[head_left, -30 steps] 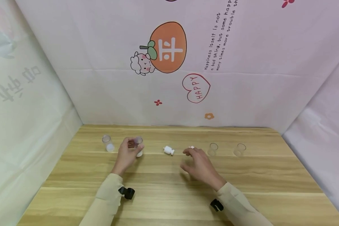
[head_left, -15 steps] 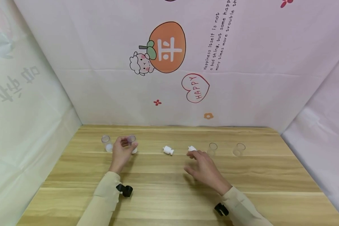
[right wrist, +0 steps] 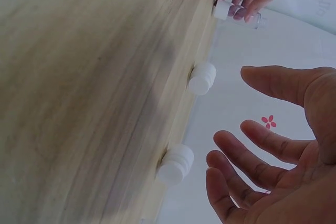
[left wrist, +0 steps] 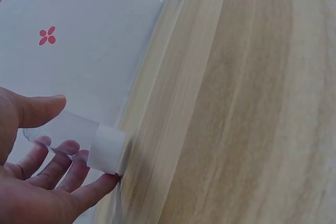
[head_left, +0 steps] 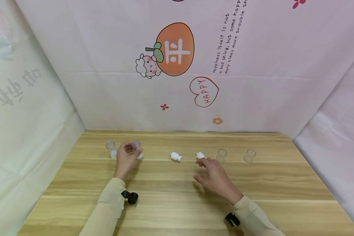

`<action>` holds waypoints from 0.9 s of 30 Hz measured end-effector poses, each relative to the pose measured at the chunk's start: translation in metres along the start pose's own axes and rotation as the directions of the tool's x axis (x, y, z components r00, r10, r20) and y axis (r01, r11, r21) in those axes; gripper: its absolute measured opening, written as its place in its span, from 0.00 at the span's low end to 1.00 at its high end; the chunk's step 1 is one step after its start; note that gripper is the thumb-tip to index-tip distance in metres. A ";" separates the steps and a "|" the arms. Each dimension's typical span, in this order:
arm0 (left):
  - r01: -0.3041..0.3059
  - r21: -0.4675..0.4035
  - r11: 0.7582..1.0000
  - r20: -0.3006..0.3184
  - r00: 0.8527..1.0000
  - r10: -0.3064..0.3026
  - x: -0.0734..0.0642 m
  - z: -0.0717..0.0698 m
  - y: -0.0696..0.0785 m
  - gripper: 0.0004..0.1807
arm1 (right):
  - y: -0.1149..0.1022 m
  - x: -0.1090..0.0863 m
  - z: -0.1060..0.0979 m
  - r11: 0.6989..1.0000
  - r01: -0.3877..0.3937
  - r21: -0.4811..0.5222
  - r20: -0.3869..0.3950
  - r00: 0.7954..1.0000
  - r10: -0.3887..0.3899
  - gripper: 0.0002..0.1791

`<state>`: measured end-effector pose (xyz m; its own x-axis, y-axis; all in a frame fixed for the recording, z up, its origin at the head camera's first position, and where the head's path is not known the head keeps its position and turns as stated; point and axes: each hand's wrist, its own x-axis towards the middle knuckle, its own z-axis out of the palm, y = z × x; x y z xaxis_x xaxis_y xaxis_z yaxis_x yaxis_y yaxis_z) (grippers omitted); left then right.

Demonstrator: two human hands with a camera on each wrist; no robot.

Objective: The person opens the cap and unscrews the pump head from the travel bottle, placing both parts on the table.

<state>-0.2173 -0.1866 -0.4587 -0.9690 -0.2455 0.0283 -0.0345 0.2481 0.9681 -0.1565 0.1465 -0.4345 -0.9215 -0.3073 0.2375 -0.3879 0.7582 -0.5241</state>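
My left hand (head_left: 127,159) has its thumb and fingers round a clear bottle (head_left: 136,146) that stands upside down on its white cap (left wrist: 106,149). In the left wrist view the fingertips show against the clear wall, the thumb on the opposite side. A similar clear bottle (head_left: 110,148) stands just to the left. My right hand (head_left: 213,177) hovers with fingers spread and loosely bent, holding nothing. Just beyond its fingertips lies a small white bottle-shaped piece (head_left: 200,155). Another such white piece (head_left: 175,156), with a thin tip at one end, lies between the hands.
Two thin-rimmed clear cups, a nearer one (head_left: 222,154) and a farther one (head_left: 249,156), stand right of the right hand. A printed white cloth (head_left: 118,101) rises behind the wooden table (head_left: 177,206), with more cloth at both sides.
The left hand has shifted left with the clear bottle, towards the other clear bottle. My right hand has drawn back slightly to the right, uncovering more of the white piece.
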 end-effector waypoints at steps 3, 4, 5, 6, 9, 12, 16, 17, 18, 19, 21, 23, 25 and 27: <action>0.003 0.006 1.000 0.005 1.000 -0.003 0.000 0.000 0.000 0.30 | 0.001 0.000 0.001 1.000 0.001 -0.003 -0.002 1.000 -0.001 0.25; 0.003 0.007 1.000 0.004 1.000 -0.003 0.000 0.000 0.000 0.29 | 0.002 0.000 0.001 1.000 0.001 -0.002 -0.003 1.000 -0.001 0.25; 0.001 0.008 1.000 0.003 1.000 -0.001 0.001 0.000 0.000 0.29 | 0.002 0.000 0.001 1.000 0.000 -0.001 -0.003 1.000 0.000 0.25; 0.000 0.008 1.000 0.001 1.000 0.000 0.001 0.000 0.000 0.29 | 0.002 -0.001 0.001 1.000 -0.002 0.001 -0.004 1.000 0.002 0.25; -0.008 0.009 1.000 -0.007 1.000 0.008 0.001 0.001 -0.001 0.29 | 0.002 -0.001 0.002 1.000 -0.008 0.008 -0.002 1.000 0.008 0.26; -0.018 0.009 1.000 -0.016 1.000 0.018 0.002 0.001 -0.002 0.29 | 0.003 -0.001 0.002 1.000 -0.013 0.010 0.002 1.000 0.013 0.25; -0.025 0.011 1.000 -0.028 0.999 0.025 0.002 0.002 -0.003 0.29 | 0.004 -0.001 0.002 1.000 -0.012 0.012 0.009 1.000 0.012 0.25; -0.025 0.012 1.000 -0.031 0.999 0.026 0.002 0.002 -0.004 0.29 | 0.004 -0.001 0.002 1.000 -0.010 0.013 0.010 1.000 0.010 0.25; -0.026 0.013 1.000 -0.034 0.999 0.026 0.002 0.002 -0.004 0.28 | 0.004 -0.001 0.002 1.000 -0.008 0.013 0.011 1.000 0.008 0.25; -0.026 0.015 1.000 -0.036 0.999 0.027 0.002 0.002 -0.004 0.28 | 0.003 -0.001 0.002 1.000 -0.005 0.016 0.011 1.000 0.005 0.25; -0.027 0.020 0.999 -0.039 0.999 0.028 0.002 0.002 -0.005 0.28 | 0.004 -0.001 0.002 1.000 -0.001 0.017 0.008 1.000 0.001 0.25; -0.029 0.022 0.999 -0.042 0.999 0.030 0.002 0.002 -0.005 0.28 | 0.004 0.000 0.003 1.000 0.001 0.018 0.008 1.000 -0.002 0.25; -0.031 0.025 0.999 -0.044 0.999 0.032 0.002 0.003 -0.005 0.28 | 0.004 -0.001 0.003 1.000 0.001 0.018 0.006 1.000 -0.001 0.25; -0.035 0.031 0.999 -0.047 0.998 0.037 0.002 0.003 -0.005 0.28 | 0.005 -0.001 0.003 1.000 -0.002 0.015 0.004 1.000 0.002 0.25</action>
<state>-0.2197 -0.1850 -0.4643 -0.9570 -0.2800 0.0757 -0.0078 0.2856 0.9583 -0.1577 0.1489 -0.4394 -0.9223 -0.3083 0.2329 -0.3863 0.7499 -0.5371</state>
